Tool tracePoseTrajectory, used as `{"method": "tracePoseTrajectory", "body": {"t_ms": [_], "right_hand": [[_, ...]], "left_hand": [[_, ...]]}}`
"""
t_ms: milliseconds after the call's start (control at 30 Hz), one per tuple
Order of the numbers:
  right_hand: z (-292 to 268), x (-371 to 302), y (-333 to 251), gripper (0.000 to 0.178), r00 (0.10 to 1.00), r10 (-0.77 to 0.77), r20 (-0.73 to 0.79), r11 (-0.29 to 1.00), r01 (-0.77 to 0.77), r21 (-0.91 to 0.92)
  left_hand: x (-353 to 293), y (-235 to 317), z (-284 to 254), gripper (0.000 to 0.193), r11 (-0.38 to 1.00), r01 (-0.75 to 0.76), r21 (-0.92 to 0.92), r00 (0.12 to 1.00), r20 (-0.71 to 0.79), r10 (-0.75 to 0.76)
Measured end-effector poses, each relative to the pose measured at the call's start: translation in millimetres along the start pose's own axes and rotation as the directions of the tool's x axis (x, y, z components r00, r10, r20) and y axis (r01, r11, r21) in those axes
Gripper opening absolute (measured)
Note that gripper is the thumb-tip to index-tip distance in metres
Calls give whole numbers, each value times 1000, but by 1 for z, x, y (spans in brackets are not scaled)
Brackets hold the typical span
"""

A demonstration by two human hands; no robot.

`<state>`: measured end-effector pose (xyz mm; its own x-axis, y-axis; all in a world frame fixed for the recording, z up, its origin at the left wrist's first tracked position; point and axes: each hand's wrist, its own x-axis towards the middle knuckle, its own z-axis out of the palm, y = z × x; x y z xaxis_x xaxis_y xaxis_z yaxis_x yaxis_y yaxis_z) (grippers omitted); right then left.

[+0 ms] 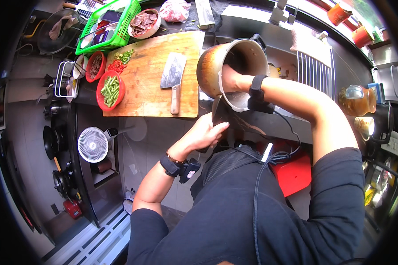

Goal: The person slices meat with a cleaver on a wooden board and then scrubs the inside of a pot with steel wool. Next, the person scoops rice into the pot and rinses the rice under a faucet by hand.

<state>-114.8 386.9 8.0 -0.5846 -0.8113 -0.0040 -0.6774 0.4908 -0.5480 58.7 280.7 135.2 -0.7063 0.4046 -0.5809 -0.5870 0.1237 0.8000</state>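
Observation:
A deep metal pot (211,66) with brown-stained sides is tipped over at the sink (282,57), its mouth facing right. My left hand (208,131) is closed around its long black handle (219,110). My right hand (231,79) reaches into the mouth of the pot, where the wall and rim hide its fingers. A smaller black handle (258,40) sticks out on the pot's far side. Left of the pot, a cleaver (173,77) with a wooden grip lies on the wooden chopping board (141,99).
Chopped peppers (117,65) and a red bowl of green beans (111,91) are at the board's left. Behind stand a green basket (115,37) and a bowl of sliced meat (144,23). Right are a wire rack (315,73) and a jar (356,104). A cable (257,198) hangs over my front.

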Motion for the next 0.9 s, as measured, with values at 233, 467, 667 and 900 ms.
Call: {"method": "tracePoseTrajectory", "body": {"t_ms": [233, 467, 667, 900], "right_hand": [[-49, 0, 16, 21, 893, 349, -284, 933, -302, 197], [-39, -15, -6, 25, 837, 487, 250, 871, -486, -73], [-20, 2, -22, 36, 998, 50, -38, 940, -35, 340], [-54, 18, 3, 27, 886, 448, -122, 894, -446, 44]], "left_hand": [[-1, 0, 2, 16, 1000, -26, -11, 999, -39, 25], [-5, -1, -3, 18, 996, 0, -92, 999, -48, -4], [-4, -4, -2, 18, 1000, -6, -8, 1000, -25, 6], [-6, -3, 3, 19, 997, -8, -77, 997, -76, 2]]}}
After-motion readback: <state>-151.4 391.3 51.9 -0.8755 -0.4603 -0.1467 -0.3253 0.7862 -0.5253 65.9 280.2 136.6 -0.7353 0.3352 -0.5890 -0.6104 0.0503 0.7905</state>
